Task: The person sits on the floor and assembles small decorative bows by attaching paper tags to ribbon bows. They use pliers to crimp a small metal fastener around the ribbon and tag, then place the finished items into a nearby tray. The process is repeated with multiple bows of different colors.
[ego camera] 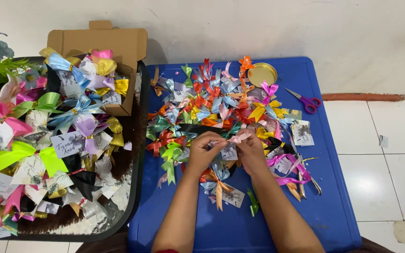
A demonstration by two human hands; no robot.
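A blue table (pixel 333 206) carries a heap of coloured ribbon bows (pixel 202 105), with a gold lid (pixel 262 73) and purple-handled scissors (pixel 306 100) behind. Above the heap, the left hand (pixel 204 152) and right hand (pixel 251 152) meet on a pink ribbon bow (pixel 236 138), fingers closed on it, seemingly pinching each end; the grip is partly hidden.
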